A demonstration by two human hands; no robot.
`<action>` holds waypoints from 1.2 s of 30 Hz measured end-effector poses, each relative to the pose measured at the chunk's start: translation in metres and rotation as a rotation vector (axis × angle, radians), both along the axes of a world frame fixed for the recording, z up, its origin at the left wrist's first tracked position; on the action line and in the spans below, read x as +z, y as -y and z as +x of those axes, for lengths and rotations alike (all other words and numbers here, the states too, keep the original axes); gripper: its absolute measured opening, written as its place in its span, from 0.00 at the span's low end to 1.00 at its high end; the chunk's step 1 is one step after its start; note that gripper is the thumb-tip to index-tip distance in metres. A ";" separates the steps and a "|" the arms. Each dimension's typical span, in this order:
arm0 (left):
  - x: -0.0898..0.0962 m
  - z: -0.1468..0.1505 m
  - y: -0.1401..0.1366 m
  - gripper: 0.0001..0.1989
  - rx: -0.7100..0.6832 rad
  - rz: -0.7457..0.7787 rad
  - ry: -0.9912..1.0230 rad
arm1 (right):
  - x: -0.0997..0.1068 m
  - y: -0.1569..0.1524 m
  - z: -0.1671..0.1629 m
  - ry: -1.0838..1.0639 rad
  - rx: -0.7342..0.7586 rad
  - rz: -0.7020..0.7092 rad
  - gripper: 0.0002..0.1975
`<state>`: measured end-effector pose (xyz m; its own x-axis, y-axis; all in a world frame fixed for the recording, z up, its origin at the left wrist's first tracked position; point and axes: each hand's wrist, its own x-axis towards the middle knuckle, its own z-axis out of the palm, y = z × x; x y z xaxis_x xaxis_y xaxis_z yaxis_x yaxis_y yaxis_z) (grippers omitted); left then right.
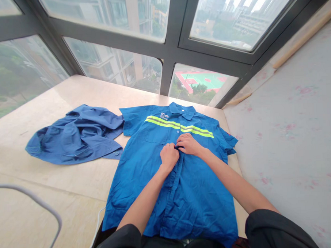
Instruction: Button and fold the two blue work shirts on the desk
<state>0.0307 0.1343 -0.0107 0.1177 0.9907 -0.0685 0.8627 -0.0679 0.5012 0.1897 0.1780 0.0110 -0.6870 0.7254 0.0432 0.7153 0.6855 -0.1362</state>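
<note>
A blue short-sleeved work shirt (206, 188) lies spread face up, its collar toward the window. Yellow-green reflective strips cross its chest, with white print above the left one. Both my hands meet at the front placket, below the chest strips. With fingers curled, my left hand (169, 155) pinches one edge of the placket. My right hand (188, 144) pinches the fabric right beside it, fingertips nearly touching the left ones. Between the hands the cloth is bunched up, and any button there is hidden by my fingers. Above them, a button (178, 131) shows on the placket.
Crumpled blue trousers or another garment (75, 137) lie left of the shirt on the pale sill (75, 182). A grey-white cable (37, 201) curves at the lower left. Windows with dark frames (109, 31) stand behind, and a flowered wall (292, 133) bounds the right side.
</note>
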 end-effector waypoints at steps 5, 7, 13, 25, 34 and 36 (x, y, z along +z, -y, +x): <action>0.011 -0.002 -0.008 0.15 -0.013 -0.125 0.066 | 0.001 -0.004 -0.006 0.117 0.018 0.010 0.09; 0.015 -0.004 -0.013 0.15 -0.019 -0.217 0.137 | 0.001 -0.005 -0.007 0.110 0.031 0.019 0.10; 0.014 -0.003 -0.028 0.13 -0.014 -0.379 0.246 | -0.002 0.000 0.000 0.083 0.004 0.101 0.12; 0.012 -0.004 -0.057 0.06 -0.075 -0.507 0.235 | -0.015 0.018 0.007 0.089 -0.067 0.198 0.13; -0.007 -0.010 -0.054 0.10 -0.052 -0.609 0.579 | -0.011 0.019 0.009 0.127 -0.145 0.244 0.16; -0.009 -0.011 -0.053 0.09 -0.038 -0.624 0.641 | -0.012 0.019 0.010 0.115 -0.147 0.250 0.16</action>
<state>0.0198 0.1874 -0.0199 0.3508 0.7899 -0.5029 0.4068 0.3552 0.8416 0.1995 0.1593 -0.0008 -0.5861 0.7941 0.1612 0.8102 0.5755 0.1111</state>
